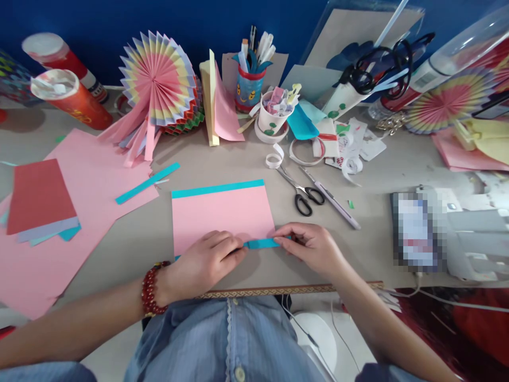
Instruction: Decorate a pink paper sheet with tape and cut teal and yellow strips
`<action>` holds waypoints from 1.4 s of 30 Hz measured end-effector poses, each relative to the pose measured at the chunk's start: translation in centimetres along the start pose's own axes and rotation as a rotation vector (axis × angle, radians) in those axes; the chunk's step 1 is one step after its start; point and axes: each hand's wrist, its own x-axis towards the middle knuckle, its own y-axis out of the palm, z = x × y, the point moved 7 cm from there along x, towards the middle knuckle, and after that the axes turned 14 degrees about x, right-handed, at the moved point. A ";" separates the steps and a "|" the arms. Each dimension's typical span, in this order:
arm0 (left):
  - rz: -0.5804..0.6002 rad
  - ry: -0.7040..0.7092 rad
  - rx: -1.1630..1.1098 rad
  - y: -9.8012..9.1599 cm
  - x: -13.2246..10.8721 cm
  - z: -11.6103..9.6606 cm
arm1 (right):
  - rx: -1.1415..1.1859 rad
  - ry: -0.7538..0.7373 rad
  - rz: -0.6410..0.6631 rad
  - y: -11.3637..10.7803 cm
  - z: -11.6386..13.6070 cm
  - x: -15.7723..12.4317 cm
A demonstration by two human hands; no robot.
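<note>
One blue strip (262, 243) lies along the pink paper's (222, 215) near edge; the right hand (308, 245) pinches its right end; the left hand (204, 263) covers the paper, grip hidden; keep the strip taut, flush.

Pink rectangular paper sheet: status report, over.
Left hand over near edge of sheet; right hand pinching turquoise paper strip. Sheet flat. Black-handled metal scissors beside, not blocking.

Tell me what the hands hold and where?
The right hand pinches a narrow turquoise paper strip near its right end. Whether the left hand grips it can't be told.
</note>
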 end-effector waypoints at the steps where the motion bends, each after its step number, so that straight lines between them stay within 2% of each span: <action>1: -0.004 -0.002 0.000 0.0 0.0 0.0 | -0.007 0.000 -0.002 0.0 0.0 0.0; 9: -0.049 0.096 0.103 -0.8 0.2 -0.6 | -0.043 -0.010 -0.014 -0.1 0.0 -0.1; 19: 0.004 0.052 0.058 -0.1 0.1 -0.4 | -0.080 -0.029 -0.024 -0.1 0.0 -0.1; 26: -0.050 0.132 0.160 -0.8 0.2 -0.9 | -0.094 -0.040 -0.022 -0.1 -0.1 -0.1; 31: -0.020 0.131 0.174 -0.5 0.2 -0.9 | -0.109 -0.041 -0.022 0.0 0.0 0.0; 42: -0.045 0.150 0.194 -0.7 0.1 -1.0 | -0.120 -0.040 -0.022 -0.1 -0.1 -0.1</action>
